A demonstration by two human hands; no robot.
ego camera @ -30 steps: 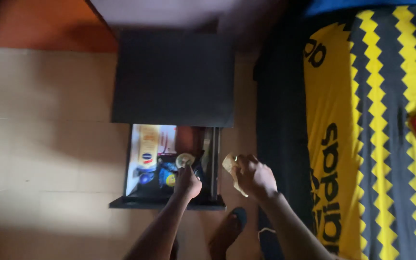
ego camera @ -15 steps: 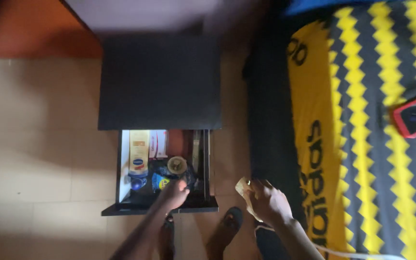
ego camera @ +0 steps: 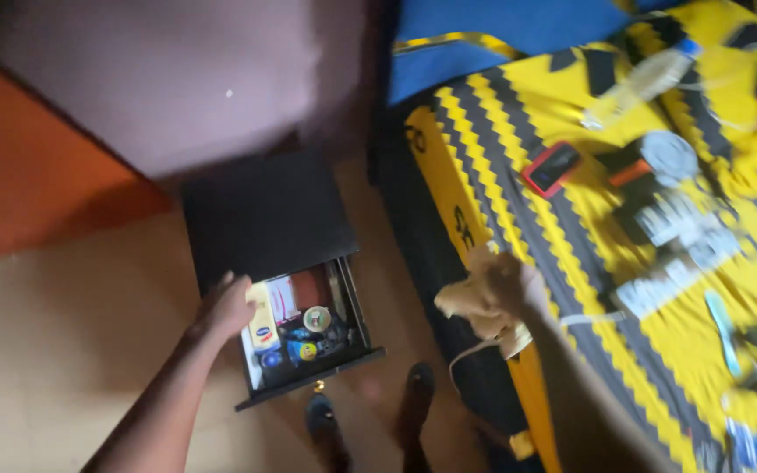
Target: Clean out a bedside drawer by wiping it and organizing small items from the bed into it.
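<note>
Head view: the left hand point(ego camera: 223, 305) has left the inside of the drawer point(ego camera: 308, 328) and now rests on its left edge, beside the black nightstand point(ego camera: 265, 215), fingers loosely spread on the wood and grasping nothing that shows. The drawer is pulled out — small tins, a yellow box and other bits lie packed in it. The right hand point(ego camera: 497, 293) has swung away toward the bed point(ego camera: 606, 289), fingers clenched on a crumpled tan wad point(ego camera: 466, 302) with a pale cord trailing below it. So the wad is out of the drawer and held at the bed's edge, above the yellow zigzag cover.

Against half a second ago, the camera has tilted and turned: more of the bed shows, with a red phone point(ego camera: 552, 168), a clear bottle point(ego camera: 637, 83) and scattered items. Then, the left hand reached into the drawer and the right hung near its corner; now the two are well apart.
</note>
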